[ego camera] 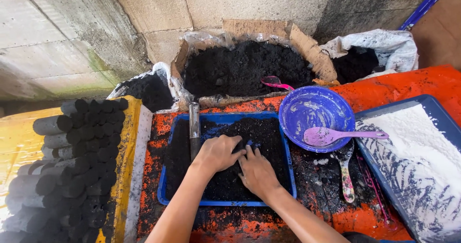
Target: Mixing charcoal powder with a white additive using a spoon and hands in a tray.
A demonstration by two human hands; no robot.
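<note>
Both hands press down into the black powdery charcoal mix (259, 132) filling the shallow blue plastic tray (288, 168), which sits on the orange, soot-stained table (408, 87). The left hand (218, 153) lies palm down with fingers curled loosely into the powder; the right hand (256, 172) lies flat beside it, fingers spread, gripping nothing. A grey metal tube (194, 123) rests along the tray's left edge. A round blue plastic bowl (312, 111) holding a pink slotted spoon (336, 136) stands just beside the tray's far right corner.

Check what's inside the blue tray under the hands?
The blue tray holds black powder, a metal tube, left hand and right hand. Its floor beneath is covered.
</note>
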